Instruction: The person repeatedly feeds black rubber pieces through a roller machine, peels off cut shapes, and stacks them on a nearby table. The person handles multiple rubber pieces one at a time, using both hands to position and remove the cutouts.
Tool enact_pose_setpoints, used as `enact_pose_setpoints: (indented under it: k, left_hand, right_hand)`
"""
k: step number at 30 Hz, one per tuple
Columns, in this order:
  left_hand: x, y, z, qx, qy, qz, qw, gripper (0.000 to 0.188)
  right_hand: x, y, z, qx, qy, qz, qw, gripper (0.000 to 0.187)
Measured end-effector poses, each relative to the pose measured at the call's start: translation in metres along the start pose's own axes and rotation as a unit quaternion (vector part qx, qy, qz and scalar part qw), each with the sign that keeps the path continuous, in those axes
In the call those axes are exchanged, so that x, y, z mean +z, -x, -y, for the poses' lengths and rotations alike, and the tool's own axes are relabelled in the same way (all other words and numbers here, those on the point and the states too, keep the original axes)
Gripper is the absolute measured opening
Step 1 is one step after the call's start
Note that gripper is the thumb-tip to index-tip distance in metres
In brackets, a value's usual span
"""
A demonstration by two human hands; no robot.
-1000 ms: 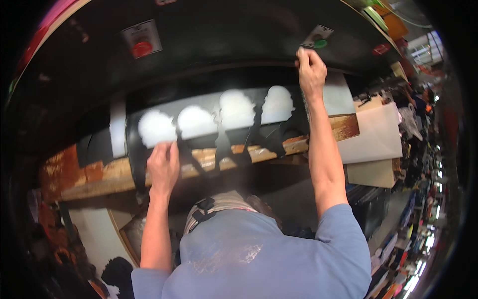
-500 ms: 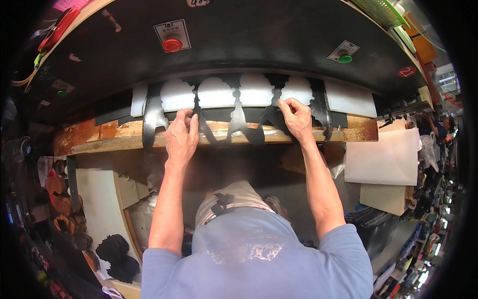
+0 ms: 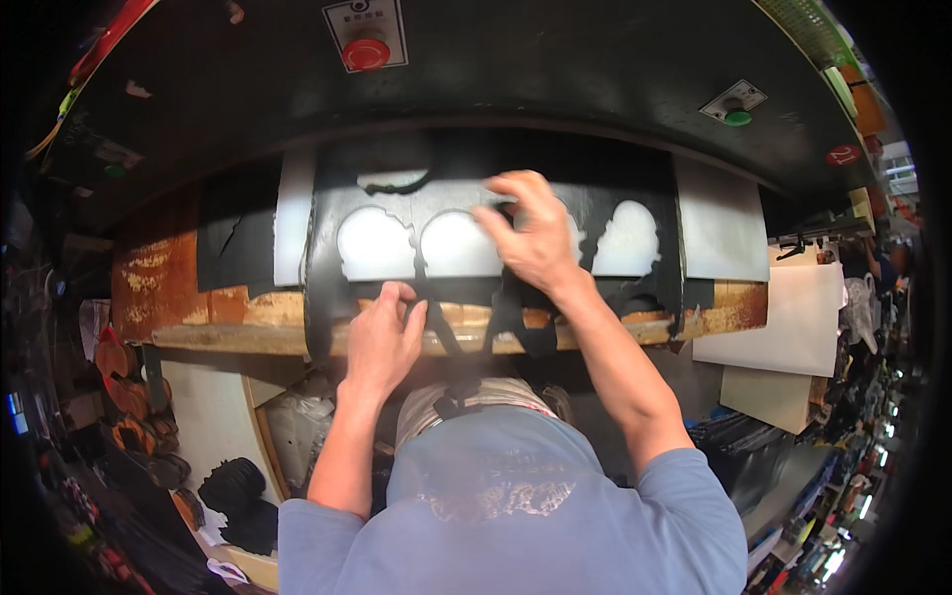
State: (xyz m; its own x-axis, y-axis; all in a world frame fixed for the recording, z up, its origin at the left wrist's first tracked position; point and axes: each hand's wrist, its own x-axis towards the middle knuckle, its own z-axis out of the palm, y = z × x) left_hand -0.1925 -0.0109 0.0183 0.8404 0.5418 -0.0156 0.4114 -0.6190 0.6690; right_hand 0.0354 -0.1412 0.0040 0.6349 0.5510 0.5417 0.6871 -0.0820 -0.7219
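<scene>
A black sheet point(image 3: 327, 233) with several rounded cut-out openings lies over a white board point(image 3: 463, 248) on the bench. Narrow black strips hang from its near side past the bench edge. My left hand point(image 3: 382, 337) is curled at that near side, beside a strip; what its fingertips hold, if anything, is hidden. My right hand point(image 3: 535, 233) reaches over the sheet among the openings, its thumb and forefinger spread apart with nothing visible between them. Left of it, farther back, a blurred dark curved piece point(image 3: 397, 186) borders another white patch.
A dark machine body point(image 3: 555, 69) with a red button point(image 3: 366, 55) and a green button point(image 3: 737, 118) overhangs the bench's back. The worn wooden bench edge point(image 3: 238, 335) runs before me. White sheets point(image 3: 783, 312) stand at the right; black pieces point(image 3: 233, 486) are piled at the lower left.
My right hand has left the sheet's right part and moved left and farther over it, fingers opening. My left hand stays at the near side. The view has shifted, placing the bench lower.
</scene>
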Motion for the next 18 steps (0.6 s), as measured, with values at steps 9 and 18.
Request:
enact_pose_setpoints:
  k: [9,18]
  left_hand:
    - [-0.026,-0.142,0.044,0.1,-0.196,-0.166,0.961,0.054]
    - [-0.016,-0.132,0.058,0.102,-0.147,-0.155,0.972,0.054]
  right_hand:
    - [0.114,-0.084,-0.011,-0.06,0.112,0.137,0.982,0.088]
    - [-0.004,-0.078,-0.026,0.127,-0.089,0.141,0.978,0.099]
